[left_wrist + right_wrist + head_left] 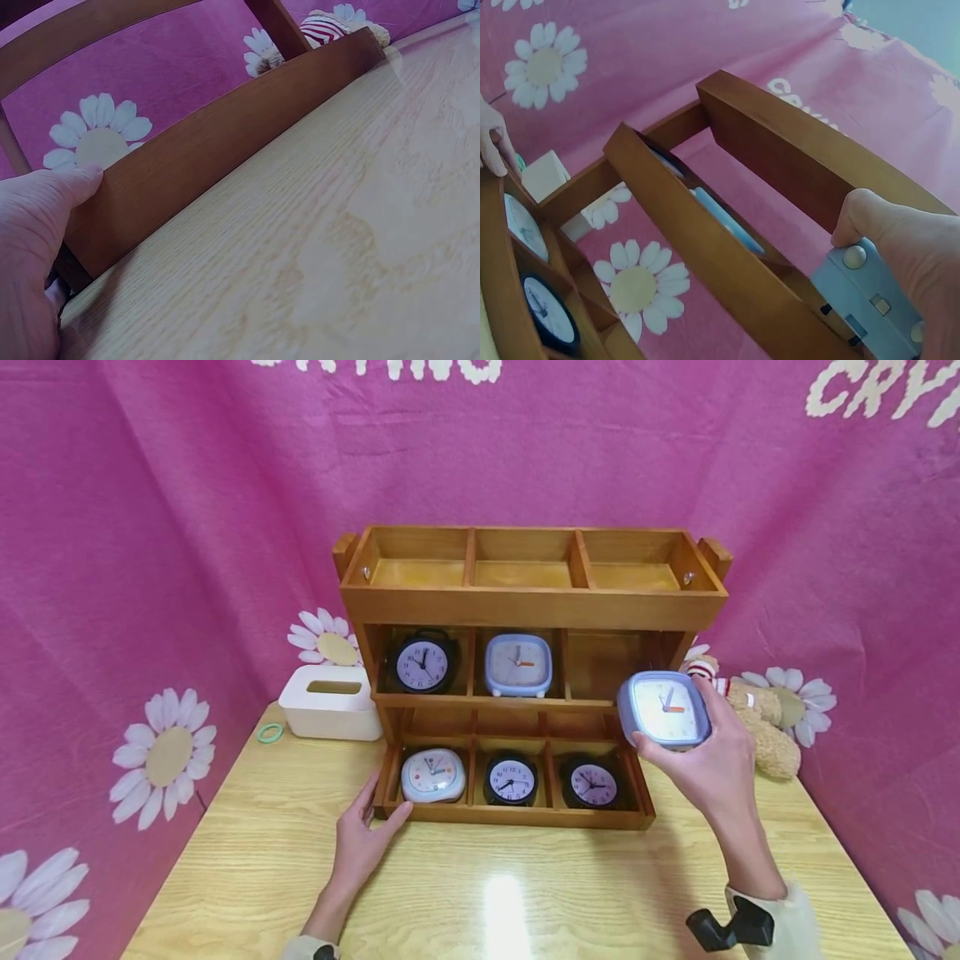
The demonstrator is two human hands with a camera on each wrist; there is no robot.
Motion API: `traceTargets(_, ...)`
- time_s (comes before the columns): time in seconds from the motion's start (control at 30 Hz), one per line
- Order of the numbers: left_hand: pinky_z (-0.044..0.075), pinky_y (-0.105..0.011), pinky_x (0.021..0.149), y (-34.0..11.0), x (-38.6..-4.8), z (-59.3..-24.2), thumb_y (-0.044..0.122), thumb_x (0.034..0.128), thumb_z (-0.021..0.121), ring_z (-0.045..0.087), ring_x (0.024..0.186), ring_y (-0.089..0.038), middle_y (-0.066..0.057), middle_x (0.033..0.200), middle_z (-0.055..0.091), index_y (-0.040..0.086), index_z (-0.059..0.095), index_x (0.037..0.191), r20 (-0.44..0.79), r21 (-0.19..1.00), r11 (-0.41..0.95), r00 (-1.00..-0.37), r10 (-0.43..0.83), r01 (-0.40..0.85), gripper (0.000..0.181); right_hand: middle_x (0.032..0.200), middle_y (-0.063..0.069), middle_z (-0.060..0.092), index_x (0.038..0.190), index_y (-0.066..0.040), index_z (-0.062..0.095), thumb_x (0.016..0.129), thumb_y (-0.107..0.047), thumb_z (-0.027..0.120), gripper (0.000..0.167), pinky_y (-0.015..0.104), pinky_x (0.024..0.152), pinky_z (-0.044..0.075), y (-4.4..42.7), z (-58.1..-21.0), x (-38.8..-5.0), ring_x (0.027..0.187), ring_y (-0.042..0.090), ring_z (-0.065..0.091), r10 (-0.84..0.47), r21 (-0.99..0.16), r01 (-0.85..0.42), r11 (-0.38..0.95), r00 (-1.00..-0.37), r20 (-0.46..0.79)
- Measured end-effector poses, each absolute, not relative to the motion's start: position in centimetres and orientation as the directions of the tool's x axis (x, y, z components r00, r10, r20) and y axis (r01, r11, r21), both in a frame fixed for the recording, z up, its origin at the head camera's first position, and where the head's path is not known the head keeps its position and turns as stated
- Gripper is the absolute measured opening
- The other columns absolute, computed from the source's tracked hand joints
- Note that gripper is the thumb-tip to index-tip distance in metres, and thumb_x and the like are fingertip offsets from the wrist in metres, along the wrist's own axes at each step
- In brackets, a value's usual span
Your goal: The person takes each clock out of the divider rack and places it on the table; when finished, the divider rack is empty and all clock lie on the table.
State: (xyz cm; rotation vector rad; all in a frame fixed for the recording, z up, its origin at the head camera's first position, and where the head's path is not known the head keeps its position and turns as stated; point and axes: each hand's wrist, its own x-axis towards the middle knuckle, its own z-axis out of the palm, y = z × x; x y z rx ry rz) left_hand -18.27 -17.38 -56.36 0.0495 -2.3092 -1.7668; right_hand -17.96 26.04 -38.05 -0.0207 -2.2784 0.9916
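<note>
My right hand [716, 760] holds a blue alarm clock [667, 708] with a white face in front of the right end of a wooden three-tier shelf [532, 607]. The right wrist view shows the underside of this clock [874, 300], with round white feet, and my thumb against its edge. My left hand [365, 843] grips the lower left corner of the shelf, thumb on the front board [187, 172]. On the middle tier stand a black clock [422, 664] and another blue clock [518, 665]; the right compartment [600, 664] holds none. The bottom tier carries a white clock [433, 775] and two black clocks [512, 779].
A white tissue box [333, 706] and a green ring [270, 732] lie left of the shelf. Behind my right hand rests a plush toy [768, 735]. A pink curtain with daisies [225, 485] surrounds the wooden table [420, 893].
</note>
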Motion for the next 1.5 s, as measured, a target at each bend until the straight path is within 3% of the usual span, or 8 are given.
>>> traceTargets(0.27, 0.036, -0.044, 0.12, -17.4, -18.6, -56.1, 0.024, 0.0903, 0.085, 0.042, 0.148, -0.033, -0.02, 0.159, 0.045, 0.002, 0.047, 0.156, 0.17, 0.956, 0.269, -0.969, -0.18, 0.118, 0.079, 0.137, 0.021, 0.065, 0.152, -0.011, 0.054, 0.063, -0.021, 0.096, 0.099, 0.021, 0.081, 0.037, 28.3, -39.7, -15.8, 0.113, 0.036, 0.059, 0.362, -0.711, -0.111, 0.694, -0.8, 0.478)
traceTargets(0.47, 0.036, -0.045, 0.12, -17.5, -18.6, -56.0, 0.024, 0.0897, 0.085, 0.042, 0.148, -0.033, -0.019, 0.159, 0.045, 0.003, 0.047, 0.156, 0.168, 0.957, 0.265, -0.969, -0.182, 0.116, 0.079, 0.138, 0.022, 0.065, 0.151, -0.01, 0.055, 0.062, -0.02, 0.095, 0.098, 0.018, 0.082, 0.034, 29.9, -40.8, -15.0, 0.113, 0.038, 0.059, 0.389, -0.706, -0.067, 0.705, -0.796, 0.464)
traceTargets(0.7, 0.038, -0.049, 0.119, -17.6, -18.8, -56.1, 0.018, 0.088, 0.086, 0.042, 0.147, -0.037, -0.022, 0.159, 0.044, 0.001, 0.046, 0.156, 0.167, 0.954, 0.276, -0.97, -0.176, 0.114, 0.081, 0.135, 0.024, 0.064, 0.147, -0.007, 0.057, 0.061, -0.019, 0.093, 0.094, 0.03, 0.083, 0.037, 31.6, -42.5, -14.7, 0.115, 0.04, 0.058, 0.372, -0.685, -0.046, 0.727, -0.812, 0.45)
traceTargets(0.93, 0.036, -0.045, 0.12, -17.5, -18.7, -56.2, 0.021, 0.0891, 0.086, 0.043, 0.147, -0.033, -0.02, 0.158, 0.046, 0.003, 0.047, 0.156, 0.173, 0.957, 0.263, -0.968, -0.181, 0.122, 0.079, 0.135, 0.028, 0.061, 0.149, -0.006, 0.053, 0.064, -0.021, 0.094, 0.095, 0.038, 0.079, 0.039, 33.7, -45.1, -14.4, 0.11, 0.042, 0.058, 0.351, -0.661, 0.009, 0.75, -0.853, 0.387)
traceTargets(1.1, 0.036, -0.045, 0.12, -17.5, -18.6, -56.3, 0.022, 0.0897, 0.085, 0.043, 0.147, -0.033, -0.02, 0.158, 0.046, 0.003, 0.047, 0.156, 0.165, 0.956, 0.272, -0.969, -0.181, 0.112, 0.079, 0.135, 0.034, 0.059, 0.15, -0.001, 0.051, 0.066, -0.023, 0.093, 0.096, 0.05, 0.08, 0.042, 35.1, -47.5, -14.3, 0.109, 0.048, 0.058, 0.339, -0.649, 0.037, 0.76, -0.875, 0.346)
traceTargets(1.5, 0.037, -0.046, 0.119, -17.4, -18.3, -56.5, 0.022, 0.0898, 0.085, 0.043, 0.146, -0.034, -0.022, 0.157, 0.046, 0.001, 0.047, 0.155, 0.179, 0.951, 0.283, -0.969, -0.17, 0.126, 0.078, 0.135, 0.041, 0.056, 0.148, 0.009, 0.047, 0.067, -0.024, 0.091, 0.098, 0.059, 0.086, 0.045, 37.4, -52.0, -14.4, 0.111, 0.055, 0.057, 0.345, -0.63, 0.096, 0.771, -0.894, 0.286)
